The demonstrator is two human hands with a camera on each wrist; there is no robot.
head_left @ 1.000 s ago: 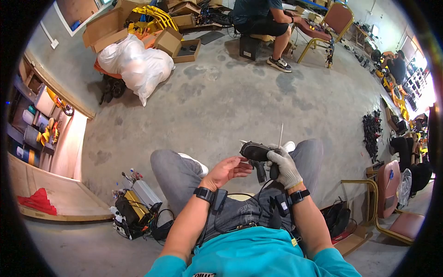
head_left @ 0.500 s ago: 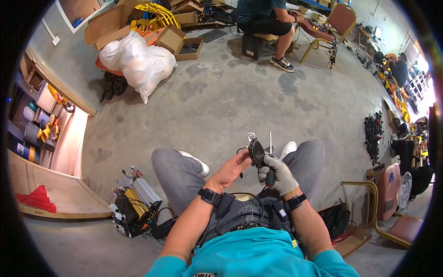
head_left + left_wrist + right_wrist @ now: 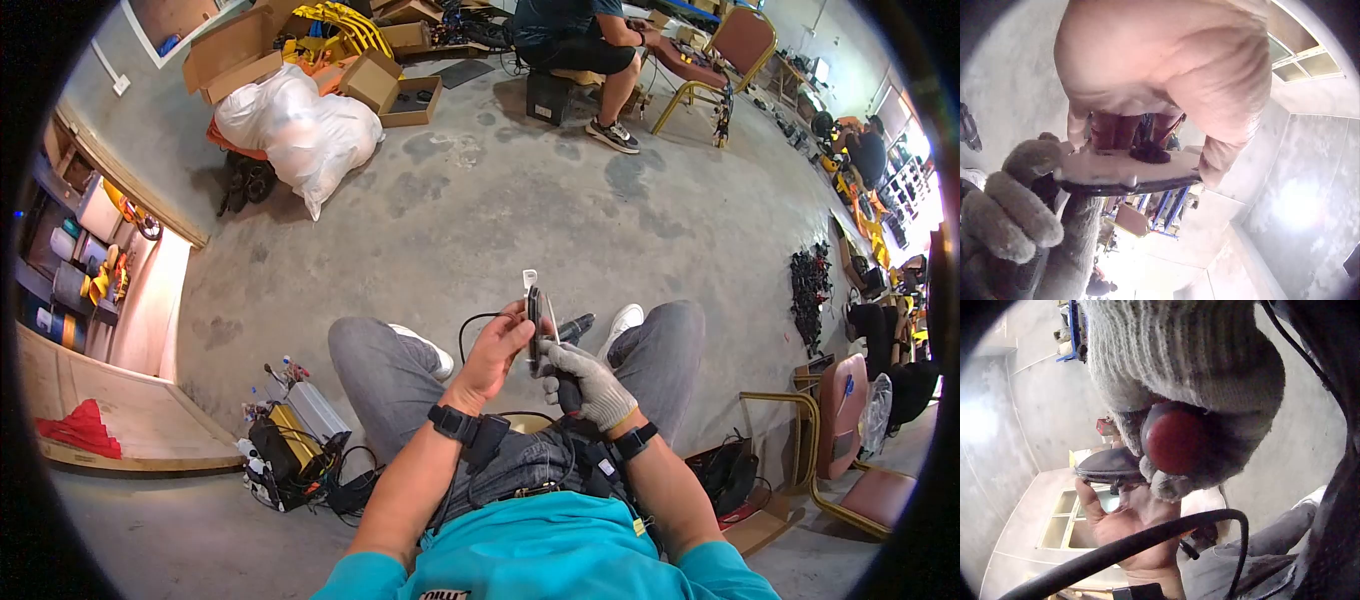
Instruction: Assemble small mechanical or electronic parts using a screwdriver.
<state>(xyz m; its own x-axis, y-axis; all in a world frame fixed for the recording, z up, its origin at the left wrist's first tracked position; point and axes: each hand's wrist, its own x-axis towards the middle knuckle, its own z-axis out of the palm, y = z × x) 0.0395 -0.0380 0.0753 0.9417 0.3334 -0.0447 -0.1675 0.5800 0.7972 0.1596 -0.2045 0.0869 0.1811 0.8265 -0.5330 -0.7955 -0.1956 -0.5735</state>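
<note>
My bare left hand [image 3: 492,355] pinches a flat rounded part [image 3: 534,325] between thumb and fingers, holding it on edge above the gap between the knees. The part has a black rim and back, a pale face and a dark round spot [image 3: 1149,154] on that face. Close beside it, my gloved right hand [image 3: 590,380] grips a screwdriver with a black handle [image 3: 569,393] whose end is red [image 3: 1175,442]; its thin shaft points away from the body. Gloved fingertips [image 3: 1047,231] are right at the part's edge. A dark elongated piece [image 3: 577,327] shows just beyond the right hand.
A silver and gold boxy device with cables [image 3: 315,420] lies on the floor at left. Ahead are a white sack [image 3: 300,135], cardboard boxes [image 3: 410,105] and a seated person [image 3: 575,60]. A chair [image 3: 840,420] stands at right. A black cable [image 3: 1147,547] crosses near the right wrist.
The left hand, first held out beside the part with fingers extended, now grips it. The part has turned from lying flat to standing on edge. The right hand keeps the screwdriver and has shifted slightly left.
</note>
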